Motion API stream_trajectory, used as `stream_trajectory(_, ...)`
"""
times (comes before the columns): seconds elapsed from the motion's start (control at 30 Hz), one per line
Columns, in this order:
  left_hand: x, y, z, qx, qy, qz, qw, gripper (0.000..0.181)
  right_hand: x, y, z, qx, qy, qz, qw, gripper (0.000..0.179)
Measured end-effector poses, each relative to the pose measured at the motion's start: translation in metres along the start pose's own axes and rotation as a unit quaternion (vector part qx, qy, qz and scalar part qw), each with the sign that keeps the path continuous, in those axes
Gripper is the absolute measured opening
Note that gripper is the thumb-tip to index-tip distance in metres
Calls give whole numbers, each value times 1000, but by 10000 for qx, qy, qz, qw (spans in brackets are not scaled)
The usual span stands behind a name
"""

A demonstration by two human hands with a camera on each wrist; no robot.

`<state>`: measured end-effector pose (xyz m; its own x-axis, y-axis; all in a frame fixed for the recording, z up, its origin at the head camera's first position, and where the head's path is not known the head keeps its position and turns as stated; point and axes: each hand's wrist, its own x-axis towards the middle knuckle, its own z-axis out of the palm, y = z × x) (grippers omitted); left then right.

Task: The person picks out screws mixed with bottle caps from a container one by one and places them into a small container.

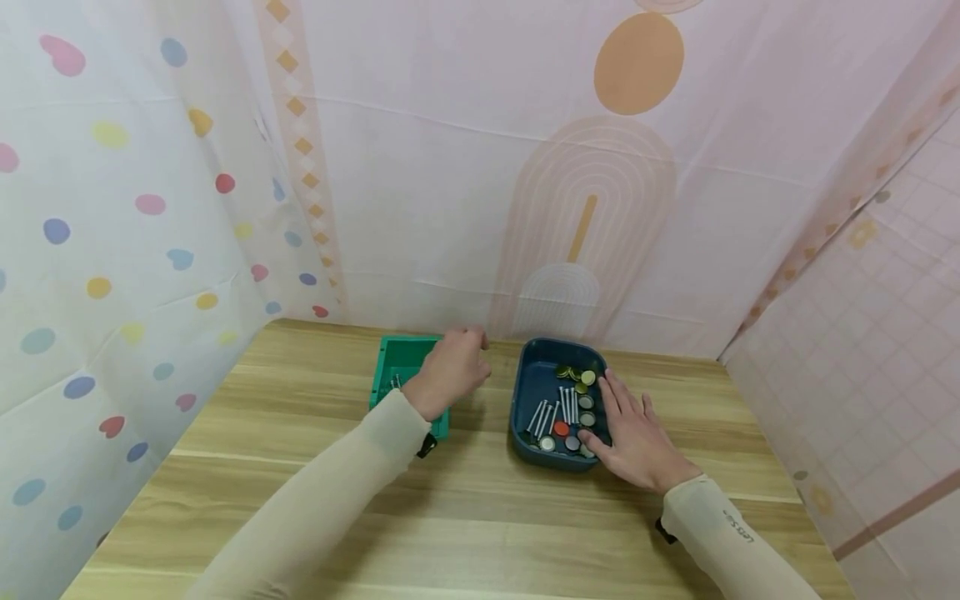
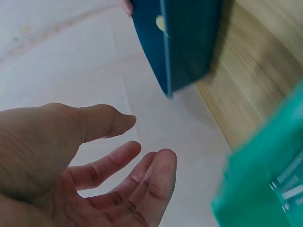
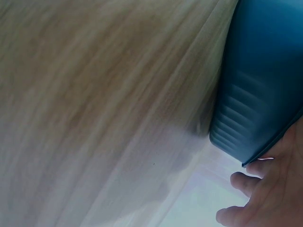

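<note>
My left hand (image 1: 453,371) hovers over the right side of a green plastic box (image 1: 381,371), its fingers loosely bent. In the left wrist view the thumb and fingertips stand apart with nothing between them. A few silver screws (image 2: 289,189) lie in the green box, partly hidden by the hand. My right hand (image 1: 637,442) rests on the right rim of a dark blue bin (image 1: 551,457), the fingers laid along the edge. Inside this bin are several silver screws (image 1: 567,406), gold caps (image 1: 588,377), grey caps (image 1: 587,419) and a red cap (image 1: 561,428).
Both containers stand on a wood-grain table (image 1: 465,533), with a strip of tabletop between them. A patterned cloth (image 1: 420,208) hangs behind the table's back edge, and further cloths hang at the left and right sides.
</note>
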<state>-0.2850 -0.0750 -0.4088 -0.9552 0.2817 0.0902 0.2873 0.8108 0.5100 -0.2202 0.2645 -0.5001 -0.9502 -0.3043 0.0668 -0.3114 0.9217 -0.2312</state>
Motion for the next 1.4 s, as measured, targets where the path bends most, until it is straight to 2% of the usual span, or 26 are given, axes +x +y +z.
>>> stream_trajectory(0.1,4,17,8,4,-128,151,9998,31,0,1,0,0,-3,6,10000,100)
stream_trajectory(0.3,10,40,21,-320,-544,510,9967,34,1,1,0,27,-65,50,10000,101)
stream_trajectory(0.43,14,52,25,-282,-877,539,9943,35,1,2,1,8,-66,48,10000,101)
stream_trajectory(0.7,27,69,39,-500,-1612,150,9855,38,1,2,0,27,-51,19,10000,102)
stream_trajectory(0.83,34,78,45,-371,-1827,9,9825,27,1,2,0,49,-14,-12,10000,100)
stream_trajectory(0.97,38,86,51,-40,-1916,-204,9812,20,1,2,0,46,3,-14,10000,100)
stream_trajectory(1.17,37,96,58,470,-1853,-451,9805,33,1,2,1,11,-28,-2,10000,100)
stream_trajectory(1.27,44,94,72,664,-1761,-426,9812,29,1,3,1,13,-12,-7,10000,101)
stream_trajectory(1.3,58,83,91,709,-1730,-395,9816,27,1,3,1,6,6,-17,10000,100)
stream_trajectory(1.4,91,59,135,892,-1712,-296,9807,21,1,4,1,-1,33,-24,10000,101)
